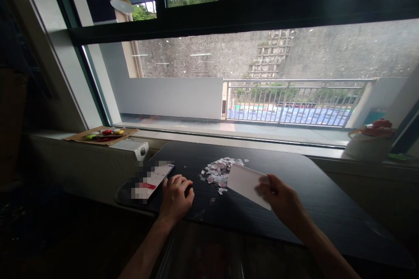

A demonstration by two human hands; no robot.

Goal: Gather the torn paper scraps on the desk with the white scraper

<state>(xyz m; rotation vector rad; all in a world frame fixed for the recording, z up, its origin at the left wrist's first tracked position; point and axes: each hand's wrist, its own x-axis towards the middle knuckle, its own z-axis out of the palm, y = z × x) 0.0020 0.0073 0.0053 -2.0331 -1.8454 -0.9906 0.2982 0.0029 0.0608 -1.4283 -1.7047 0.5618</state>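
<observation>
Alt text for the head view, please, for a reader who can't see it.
At a dark table by a large window, the right hand holds a white card beside a small pile of paper scraps. The left hand rests flat on the table next to a phone.

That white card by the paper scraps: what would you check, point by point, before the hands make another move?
1. Grip on the white card: the right hand pinches its right edge, card lifted off the table. Ok.
2. Left hand free: it rests fingers-down on the dark table, holding nothing that shows. Ok.
3. Paper scraps gathered: mostly one pile, with a few stray bits around it. Not ok.
4. Phone clear of the scraps: it lies left of the left hand, apart from the pile. Ok.
5. Scraps hidden beneath the card: cannot tell.
</observation>
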